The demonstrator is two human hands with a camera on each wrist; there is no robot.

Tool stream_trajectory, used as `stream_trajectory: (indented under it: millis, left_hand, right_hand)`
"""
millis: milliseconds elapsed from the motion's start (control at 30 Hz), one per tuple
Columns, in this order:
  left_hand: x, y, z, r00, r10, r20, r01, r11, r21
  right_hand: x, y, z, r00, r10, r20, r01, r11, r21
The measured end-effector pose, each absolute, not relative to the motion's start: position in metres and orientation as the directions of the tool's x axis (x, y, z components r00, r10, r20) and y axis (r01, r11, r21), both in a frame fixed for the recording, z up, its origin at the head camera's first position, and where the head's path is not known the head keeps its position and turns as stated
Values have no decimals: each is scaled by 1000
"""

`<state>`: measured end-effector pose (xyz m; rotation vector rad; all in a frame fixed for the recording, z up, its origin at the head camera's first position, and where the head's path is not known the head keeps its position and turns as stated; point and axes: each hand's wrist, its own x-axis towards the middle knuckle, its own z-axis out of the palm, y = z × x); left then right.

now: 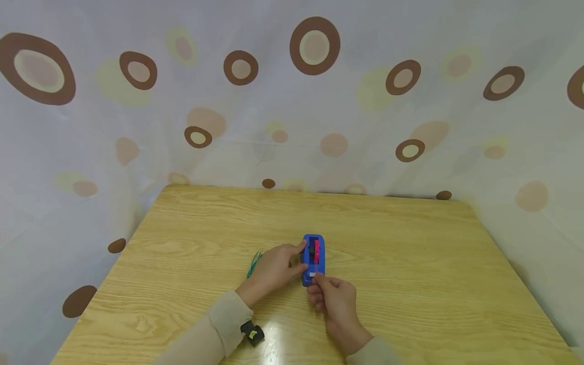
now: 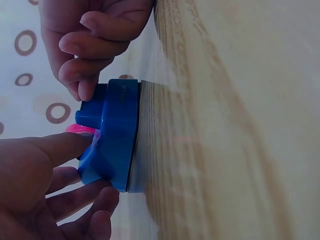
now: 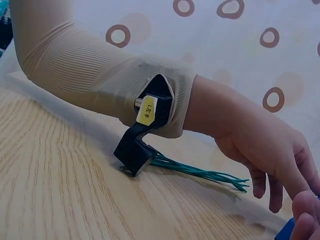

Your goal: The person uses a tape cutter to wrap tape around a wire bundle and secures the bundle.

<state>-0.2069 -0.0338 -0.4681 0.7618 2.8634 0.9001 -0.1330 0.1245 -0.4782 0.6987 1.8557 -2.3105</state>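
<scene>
Resting on the bench (image 1: pixel 410 263), a blue tape dispenser (image 1: pixel 322 258) points its long axis away from the person, cutter end towards the right hand (image 1: pixel 337 300). The left hand (image 1: pixel 275 264) grips its left side, thumb and forefinger spread; the right grip is closed, thumb and forefinger together at the cutter, any tape between them indiscernible. The dispenser's well holds a pink roll (image 1: pixel 317 252). Green wires (image 1: pixel 253 263) lie left, partly hidden.
</scene>
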Motion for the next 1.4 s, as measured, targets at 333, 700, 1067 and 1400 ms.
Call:
stream_trajectory:
  millis: [333, 700, 1067, 1400]
  left_hand:
    - [-209, -34, -469, -875, 475, 96, 441, 701, 560]
    - [-209, -35, -468, -878, 473, 78, 428, 700, 571]
    - [-209, -35, -467, -871, 483, 93, 447, 699, 558]
    - [-209, -35, -466, -877, 476, 73, 430, 707, 561]
  right_hand:
    - [-133, 125, -477, -887, 250, -387, 330, -241, -913]
    - [-134, 130, -474, -881, 315, -352, 312, -170, -935]
    - [-140, 131, -475, -878, 329, -348, 311, -161, -937]
    - [-144, 131, -474, -888, 312, -339, 308, -146, -940]
